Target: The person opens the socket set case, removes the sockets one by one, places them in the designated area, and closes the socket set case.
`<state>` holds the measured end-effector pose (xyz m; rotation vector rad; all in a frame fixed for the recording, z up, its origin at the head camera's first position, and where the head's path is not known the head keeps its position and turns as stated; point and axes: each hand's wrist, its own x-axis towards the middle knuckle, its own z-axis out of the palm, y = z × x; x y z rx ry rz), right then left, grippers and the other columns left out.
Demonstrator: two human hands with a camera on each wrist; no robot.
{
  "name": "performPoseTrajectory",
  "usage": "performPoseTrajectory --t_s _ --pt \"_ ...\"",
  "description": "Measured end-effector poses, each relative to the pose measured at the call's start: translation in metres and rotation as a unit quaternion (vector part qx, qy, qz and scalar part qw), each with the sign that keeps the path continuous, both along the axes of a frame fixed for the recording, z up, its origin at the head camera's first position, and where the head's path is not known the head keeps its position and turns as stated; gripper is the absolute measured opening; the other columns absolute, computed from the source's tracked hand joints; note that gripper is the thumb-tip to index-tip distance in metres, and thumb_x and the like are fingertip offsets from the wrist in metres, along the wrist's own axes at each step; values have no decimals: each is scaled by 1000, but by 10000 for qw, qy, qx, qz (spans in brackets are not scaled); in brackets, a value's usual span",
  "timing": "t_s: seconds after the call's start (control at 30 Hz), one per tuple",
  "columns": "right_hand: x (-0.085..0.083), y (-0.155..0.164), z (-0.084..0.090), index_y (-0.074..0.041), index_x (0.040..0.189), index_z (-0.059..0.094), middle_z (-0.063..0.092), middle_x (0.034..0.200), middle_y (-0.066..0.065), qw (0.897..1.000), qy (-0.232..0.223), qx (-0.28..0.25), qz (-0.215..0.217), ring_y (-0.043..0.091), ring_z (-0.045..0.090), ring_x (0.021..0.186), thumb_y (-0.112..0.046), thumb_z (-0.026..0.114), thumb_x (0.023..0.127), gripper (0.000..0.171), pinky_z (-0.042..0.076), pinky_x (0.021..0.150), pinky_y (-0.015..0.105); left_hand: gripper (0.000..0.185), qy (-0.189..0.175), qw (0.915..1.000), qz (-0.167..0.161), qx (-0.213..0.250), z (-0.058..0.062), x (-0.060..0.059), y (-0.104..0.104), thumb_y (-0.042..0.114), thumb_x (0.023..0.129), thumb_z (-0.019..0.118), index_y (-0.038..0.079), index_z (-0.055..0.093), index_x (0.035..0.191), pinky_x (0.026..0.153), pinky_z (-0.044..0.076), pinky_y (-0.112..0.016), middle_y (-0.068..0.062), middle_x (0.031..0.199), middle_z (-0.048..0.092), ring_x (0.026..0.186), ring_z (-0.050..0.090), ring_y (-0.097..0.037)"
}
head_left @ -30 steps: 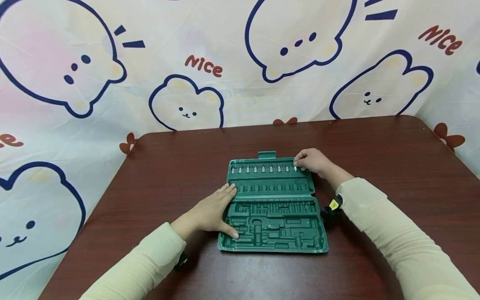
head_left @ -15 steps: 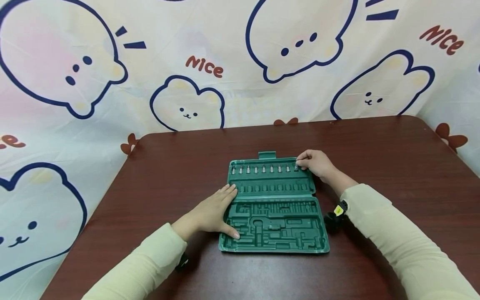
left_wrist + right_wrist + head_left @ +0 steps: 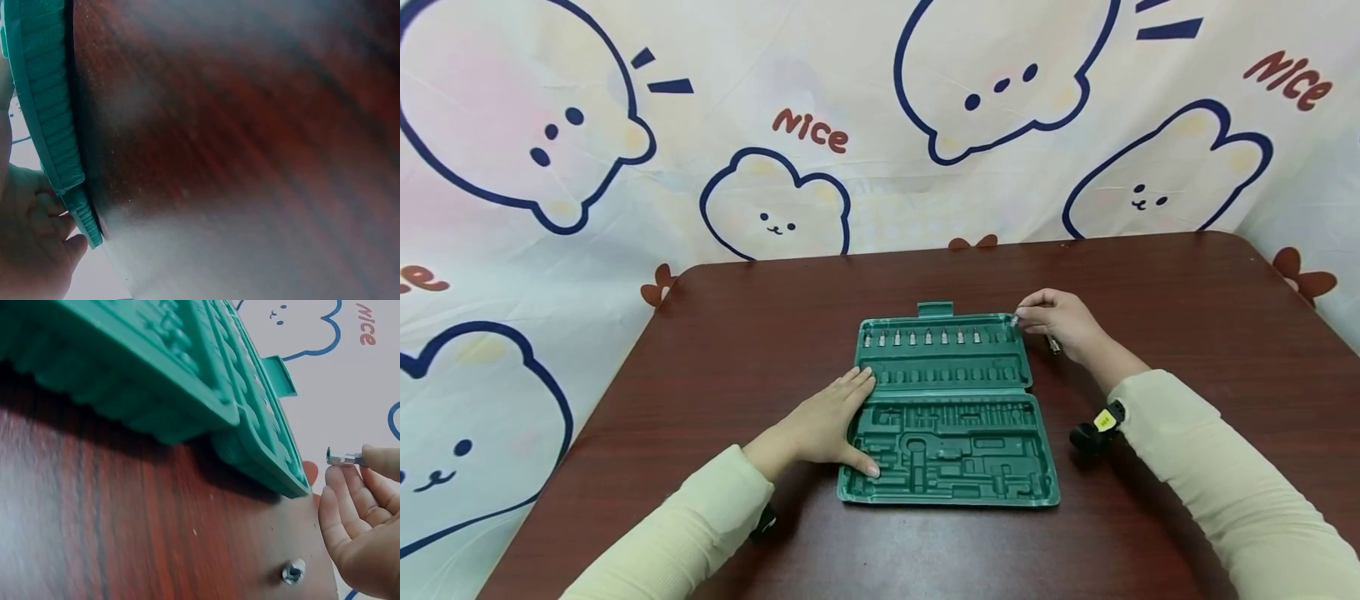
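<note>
Head view: left hand (image 3: 822, 425) lies flat, fingers straight, palm down on the left edge of the green tool case (image 3: 947, 408), thumb tip on the front tray's left rim, fingers reaching toward the hinge line. Right hand (image 3: 1060, 321) sits just off the case's far right corner, fingers curled, pinching a small silver bit (image 3: 1015, 318) between thumb and fingertips; bit is held clear of the case, just above the corner. Case lies open on the dark red table (image 3: 737, 350). Far half holds a row of silver bits (image 3: 921, 337) standing in slots, rightmost slots bare; near half is moulded recesses, nothing visible in them. Another small metal piece (image 3: 1054, 344) lies on the table under the right hand. Cartoon bear cloth (image 3: 775, 200) hangs behind. Left wrist view: blurred, case edge (image 3: 47, 119) seen from the side on the table, left hand's fingers (image 3: 31, 250) against the edge, straightness hard to judge here. Right wrist view: right hand (image 3: 362, 519) at right edge, fingers half curled, silver bit (image 3: 342, 457) pinched at the fingertips, pointing toward the case corner (image 3: 275, 469) but apart from it; round metal piece (image 3: 292, 572) lies on the table below the palm.
</note>
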<state>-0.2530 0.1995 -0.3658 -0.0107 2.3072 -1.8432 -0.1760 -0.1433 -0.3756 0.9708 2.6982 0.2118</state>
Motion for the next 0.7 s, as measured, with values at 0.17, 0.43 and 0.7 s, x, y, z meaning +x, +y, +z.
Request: performPoseTrajectory --t_s 0.17,0.43,0.7 --pt "3 13 3 9 104 46 54 86 0 9998 102 -139 -64 8 57 76 -17 54 86 33 44 80 36 118 -13 10000 7 11 0 0 0 73 54 57 2 14 138 102 11 -34 -12 143 9 129 4 -23" --pt "6 35 2 6 103 49 55 86 -6 9997 160 -89 -188 5 56 75 -20 54 86 31 46 74 27 117 71 10000 -9 -63 0 0 1 73 54 56 1 15 138 102 12 -34 -12 142 10 129 4 -23" --pt "9 49 -4 10 106 47 55 85 -7 9995 134 156 -237 6 55 75 -20 52 87 36 47 72 26 117 97 9999 -17 -66 -1 1 -1 73 54 55 1 15 137 102 11 -34 -12 142 10 129 5 -23"
